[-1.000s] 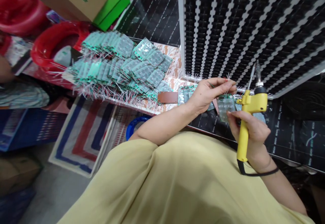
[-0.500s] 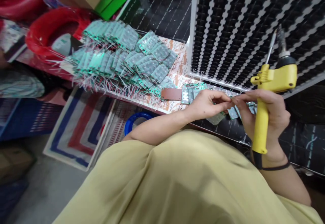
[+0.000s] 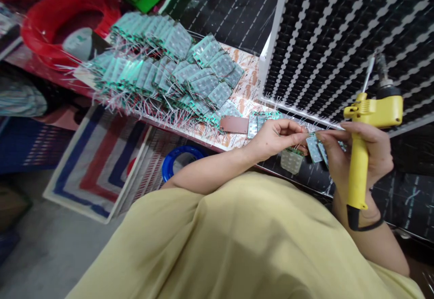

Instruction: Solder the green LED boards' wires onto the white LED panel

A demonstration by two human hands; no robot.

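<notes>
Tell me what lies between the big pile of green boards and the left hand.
In the head view, a brown strip and a few loose boards lie between the pile of green boards and the left hand.

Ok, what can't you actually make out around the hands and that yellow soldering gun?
Head view only:
- Yellow plastic soldering gun: its grip is covered by the right hand.
- Small green circuit boards: edges hidden by the fingertips of both hands; left hand.
- Red plastic basin: cut off by the top edge.

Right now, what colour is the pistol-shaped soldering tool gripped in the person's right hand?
Yellow, with a black collar and metal tip: the pistol-shaped soldering tool in the right hand, seen in the head view.
</notes>
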